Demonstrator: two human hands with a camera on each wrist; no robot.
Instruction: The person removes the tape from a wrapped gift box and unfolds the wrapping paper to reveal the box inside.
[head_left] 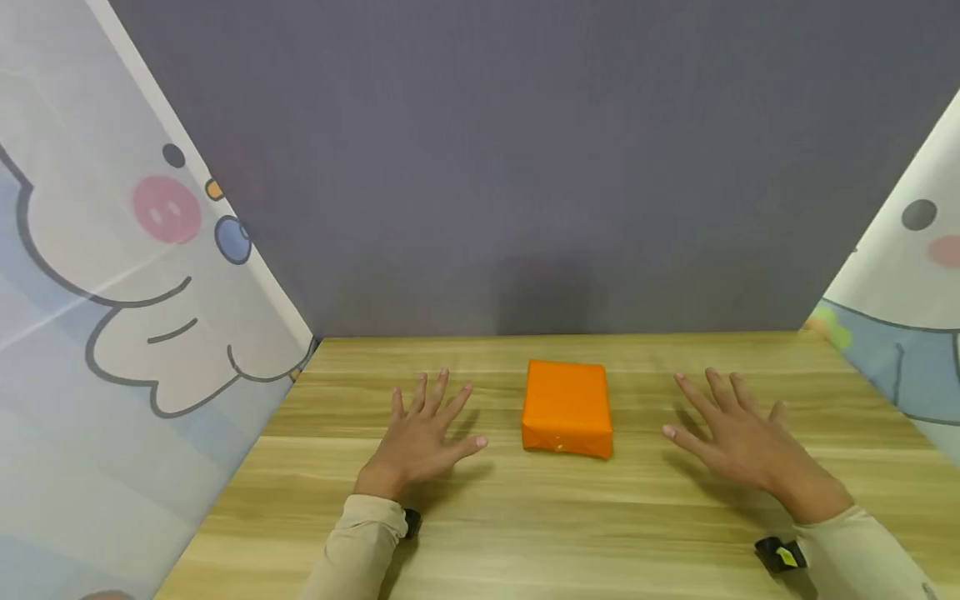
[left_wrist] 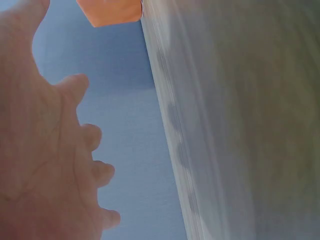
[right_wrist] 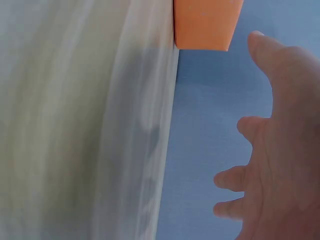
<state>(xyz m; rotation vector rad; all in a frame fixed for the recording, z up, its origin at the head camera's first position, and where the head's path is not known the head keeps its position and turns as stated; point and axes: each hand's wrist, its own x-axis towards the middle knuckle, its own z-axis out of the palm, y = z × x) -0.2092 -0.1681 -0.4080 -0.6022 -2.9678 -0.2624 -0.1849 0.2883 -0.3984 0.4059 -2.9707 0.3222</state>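
An orange wrapped box (head_left: 567, 407) lies on the wood-grain table (head_left: 570, 525), a little right of centre in the head view. To its left is my left hand (head_left: 420, 443), fingers spread, palm down, holding nothing. My right hand (head_left: 742, 437) is spread on the other side, apart from the box and likewise holding nothing. Shadows beneath both hands suggest they hover over the tabletop. In the left wrist view, part of the box (left_wrist: 112, 11) shows at the top edge, beyond the thumb. The right wrist view also catches one end of the box (right_wrist: 204, 25).
A dark grey panel (head_left: 517, 167) rises along the table's back edge. Cartoon-printed sheets stand at the left (head_left: 112, 250) and right (head_left: 922, 275). Each wrist wears a small black device, seen below the left cuff (head_left: 412, 523) and beside the right cuff (head_left: 778, 554).
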